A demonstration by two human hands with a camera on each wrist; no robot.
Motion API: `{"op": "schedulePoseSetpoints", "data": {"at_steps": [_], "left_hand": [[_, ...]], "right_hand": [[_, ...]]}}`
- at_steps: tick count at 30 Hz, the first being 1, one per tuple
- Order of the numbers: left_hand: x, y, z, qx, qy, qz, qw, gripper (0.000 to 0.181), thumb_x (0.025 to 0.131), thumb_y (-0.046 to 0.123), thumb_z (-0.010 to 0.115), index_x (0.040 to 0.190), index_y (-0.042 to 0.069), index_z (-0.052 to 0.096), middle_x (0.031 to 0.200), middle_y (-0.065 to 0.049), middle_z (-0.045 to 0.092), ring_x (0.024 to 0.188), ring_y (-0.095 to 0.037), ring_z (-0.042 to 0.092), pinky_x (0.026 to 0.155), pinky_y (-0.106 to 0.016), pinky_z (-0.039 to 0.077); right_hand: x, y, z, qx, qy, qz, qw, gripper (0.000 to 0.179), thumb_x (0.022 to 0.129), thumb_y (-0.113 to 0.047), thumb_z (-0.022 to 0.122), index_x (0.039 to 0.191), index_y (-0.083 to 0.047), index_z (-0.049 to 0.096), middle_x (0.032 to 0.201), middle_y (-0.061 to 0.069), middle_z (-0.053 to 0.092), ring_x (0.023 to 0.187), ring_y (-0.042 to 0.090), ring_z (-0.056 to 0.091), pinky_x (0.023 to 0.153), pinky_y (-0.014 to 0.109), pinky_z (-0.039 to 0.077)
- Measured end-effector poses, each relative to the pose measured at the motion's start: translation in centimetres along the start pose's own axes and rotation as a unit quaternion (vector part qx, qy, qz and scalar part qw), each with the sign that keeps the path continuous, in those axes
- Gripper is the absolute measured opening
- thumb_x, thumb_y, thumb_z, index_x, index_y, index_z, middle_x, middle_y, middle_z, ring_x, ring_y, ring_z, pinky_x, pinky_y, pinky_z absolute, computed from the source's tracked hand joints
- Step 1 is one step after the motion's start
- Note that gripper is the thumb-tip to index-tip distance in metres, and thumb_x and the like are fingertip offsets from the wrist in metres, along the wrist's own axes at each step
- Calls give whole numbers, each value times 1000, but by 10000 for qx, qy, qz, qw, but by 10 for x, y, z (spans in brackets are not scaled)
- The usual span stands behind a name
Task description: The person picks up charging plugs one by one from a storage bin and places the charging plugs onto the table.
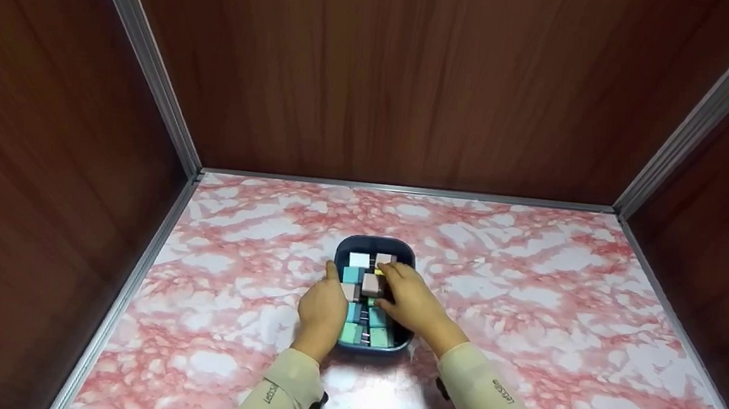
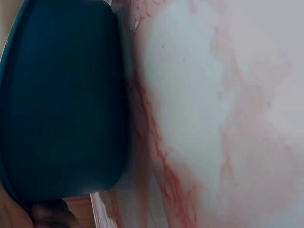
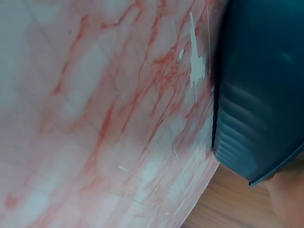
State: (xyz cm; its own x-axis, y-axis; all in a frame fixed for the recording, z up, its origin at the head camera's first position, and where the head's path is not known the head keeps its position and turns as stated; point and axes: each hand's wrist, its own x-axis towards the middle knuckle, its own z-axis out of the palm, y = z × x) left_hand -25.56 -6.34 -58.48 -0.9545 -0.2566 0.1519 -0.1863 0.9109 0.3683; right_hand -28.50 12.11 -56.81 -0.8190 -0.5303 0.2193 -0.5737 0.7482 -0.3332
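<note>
A dark teal plastic bin [image 1: 377, 243] with rounded corners stands on the table, and its outer wall fills one side of both wrist views. Inside lie several small block-like pieces in turquoise, mint green, white and pale pink, such as a white one [image 1: 359, 259] and a turquoise one [image 1: 378, 317]. My right hand [image 1: 418, 302] reaches over the right rim and pinches a pale pink block [image 1: 371, 285] between thumb and fingers, above the others. At the left rim, my left hand [image 1: 323, 305] holds the bin's side; some of its fingers [image 2: 52, 213] show against the outer wall.
The table [image 1: 530, 303] has a red and white marbled top, bounded by metal edging [image 1: 407, 189]. Brown wood-grain panels [image 1: 419, 75] rise at the back and on both sides. A scuffed white patch [image 3: 196, 69] marks the surface near the bin.
</note>
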Motion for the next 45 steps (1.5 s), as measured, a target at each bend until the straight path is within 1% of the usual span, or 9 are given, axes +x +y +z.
{"op": "schedulePoseSetpoints", "data": {"at_steps": [5,7,12,17,24,28,32,37,45], "left_hand": [[0,1,0,-55,211,61,9997,51,96,8,56,147,7,53,80,-12,74,67,-27,70,56,-46,54],[1,3,0,-46,244,90,9997,50,96,8,55,146,7,54,79,-12,74,65,-27,69,54,-45,53],[1,4,-1,12,99,109,9999,54,97,10,56,150,6,49,81,-11,74,63,-25,68,54,-44,52],[0,6,-2,33,65,63,10000,53,98,10,54,151,7,48,80,-10,73,64,-25,68,54,-44,52],[-2,6,-2,106,205,26,9997,53,96,8,56,149,8,51,73,-11,72,62,-26,69,53,-45,53],[-3,5,-1,164,296,10,9994,54,94,8,58,148,9,53,73,-10,72,61,-26,68,52,-45,52],[-2,5,0,148,240,-43,9996,54,95,8,57,149,10,52,76,-10,73,63,-27,69,53,-46,52],[-1,4,1,141,167,-112,9997,55,94,8,57,149,11,52,77,-11,73,65,-27,70,54,-46,52],[-2,3,1,226,163,-100,9996,54,96,8,55,150,10,51,76,-10,73,63,-26,69,52,-46,52]], "right_hand": [[3,3,0,-85,73,-189,9998,65,91,-26,78,144,1,52,137,20,60,130,37,55,114,49,39],[3,3,-1,-104,143,-283,9994,63,90,-25,78,142,1,54,133,19,62,127,37,57,113,49,40],[5,6,-1,-129,279,-445,9985,59,89,-22,79,138,2,57,126,16,65,121,35,60,109,49,43],[7,8,1,-177,339,-561,9977,55,89,-21,79,135,1,59,120,14,67,117,33,61,108,48,43],[9,8,4,-277,552,-793,9949,47,85,-17,82,125,0,64,102,8,67,103,29,63,101,46,47],[9,7,5,-304,699,-887,9931,44,84,-15,83,121,-1,65,97,6,66,98,28,63,98,45,48],[9,6,6,-273,709,-856,9934,41,84,-15,82,119,-2,66,96,6,66,97,29,63,98,46,48],[9,6,8,-245,558,-700,9957,42,85,-15,81,122,-3,65,100,6,68,100,28,64,99,46,48],[9,5,10,-140,496,-552,9971,43,86,-12,81,125,-3,65,102,7,67,101,28,64,101,46,48]]}}
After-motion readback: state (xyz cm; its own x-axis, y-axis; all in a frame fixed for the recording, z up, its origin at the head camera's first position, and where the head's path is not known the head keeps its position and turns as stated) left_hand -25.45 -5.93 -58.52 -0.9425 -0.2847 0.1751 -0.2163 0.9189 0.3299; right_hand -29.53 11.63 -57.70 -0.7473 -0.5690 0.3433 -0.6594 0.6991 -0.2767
